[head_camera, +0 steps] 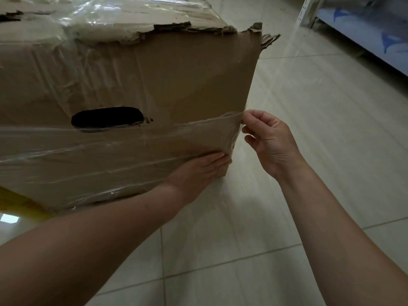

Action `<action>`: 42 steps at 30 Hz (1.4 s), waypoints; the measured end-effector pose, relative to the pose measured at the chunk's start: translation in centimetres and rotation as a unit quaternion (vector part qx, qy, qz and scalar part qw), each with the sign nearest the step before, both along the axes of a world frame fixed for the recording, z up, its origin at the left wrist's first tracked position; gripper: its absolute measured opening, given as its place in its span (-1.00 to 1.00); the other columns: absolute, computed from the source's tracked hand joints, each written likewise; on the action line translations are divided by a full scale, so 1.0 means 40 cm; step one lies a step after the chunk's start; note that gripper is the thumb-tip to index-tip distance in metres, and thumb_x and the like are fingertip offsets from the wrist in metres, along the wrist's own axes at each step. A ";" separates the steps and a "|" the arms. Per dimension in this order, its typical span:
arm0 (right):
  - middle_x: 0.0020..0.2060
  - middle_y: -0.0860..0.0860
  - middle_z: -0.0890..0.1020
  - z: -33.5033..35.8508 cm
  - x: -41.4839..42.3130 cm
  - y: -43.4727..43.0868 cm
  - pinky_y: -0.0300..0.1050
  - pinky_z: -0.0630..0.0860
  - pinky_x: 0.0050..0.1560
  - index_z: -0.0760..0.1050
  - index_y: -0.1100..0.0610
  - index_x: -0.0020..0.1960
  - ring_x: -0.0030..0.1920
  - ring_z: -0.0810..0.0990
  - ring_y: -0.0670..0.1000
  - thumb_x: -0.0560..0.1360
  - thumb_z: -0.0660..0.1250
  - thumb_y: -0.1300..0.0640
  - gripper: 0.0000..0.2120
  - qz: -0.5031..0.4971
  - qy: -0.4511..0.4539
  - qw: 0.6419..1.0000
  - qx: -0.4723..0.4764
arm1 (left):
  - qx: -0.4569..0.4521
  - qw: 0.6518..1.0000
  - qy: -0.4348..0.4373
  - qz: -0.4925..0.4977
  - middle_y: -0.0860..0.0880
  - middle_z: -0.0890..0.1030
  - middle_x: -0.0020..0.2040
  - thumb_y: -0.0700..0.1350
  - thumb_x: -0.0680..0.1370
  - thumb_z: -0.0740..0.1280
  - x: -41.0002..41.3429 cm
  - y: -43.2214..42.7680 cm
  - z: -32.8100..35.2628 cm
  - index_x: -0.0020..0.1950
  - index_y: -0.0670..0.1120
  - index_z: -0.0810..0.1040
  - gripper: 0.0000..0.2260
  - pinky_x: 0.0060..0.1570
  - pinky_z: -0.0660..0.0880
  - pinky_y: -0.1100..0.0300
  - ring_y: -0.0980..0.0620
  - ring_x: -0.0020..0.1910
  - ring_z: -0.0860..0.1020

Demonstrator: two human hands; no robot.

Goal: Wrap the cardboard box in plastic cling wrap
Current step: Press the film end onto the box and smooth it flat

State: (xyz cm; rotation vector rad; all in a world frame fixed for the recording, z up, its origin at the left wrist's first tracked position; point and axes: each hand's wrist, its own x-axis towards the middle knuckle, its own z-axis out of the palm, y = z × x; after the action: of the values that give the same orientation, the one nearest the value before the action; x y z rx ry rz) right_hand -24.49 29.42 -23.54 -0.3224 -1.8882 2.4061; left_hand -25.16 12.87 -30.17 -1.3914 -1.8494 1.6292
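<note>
Torn cardboard box (165, 80), cling wrap (88, 151) banding lower half.

A white perforated post (305, 12) stood at the far right of what I saw. Just right of the post lay a pale blue surface (364, 34) with darker blue shapes on it (I could not tell what they were). From the post's foot, glossy pale floor tiles (220, 250) ran toward me. Far left of the post and nearer me, something yellow (22, 205) lay on the tiles, with a bright reflection (8, 218) beside it.
</note>
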 end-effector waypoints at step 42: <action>-0.20 -0.03 0.59 -0.022 0.032 -0.025 -0.22 0.43 -0.17 0.54 0.06 -0.11 -0.26 0.52 -0.09 0.51 0.31 0.22 -0.91 -0.072 0.009 0.997 -0.036 | 0.201 0.976 -0.076 0.027 -0.26 -0.26 0.51 -0.07 0.63 -0.18 0.027 0.029 -0.001 0.48 -0.34 -0.27 -0.47 0.30 -0.43 -0.09 -0.19 0.50 -0.23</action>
State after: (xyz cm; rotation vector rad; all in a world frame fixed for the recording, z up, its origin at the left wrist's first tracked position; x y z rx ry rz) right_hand -23.21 28.42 -24.44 -0.4245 -1.7096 2.3782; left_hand -24.07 14.02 -30.19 -1.3217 -2.1683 1.1070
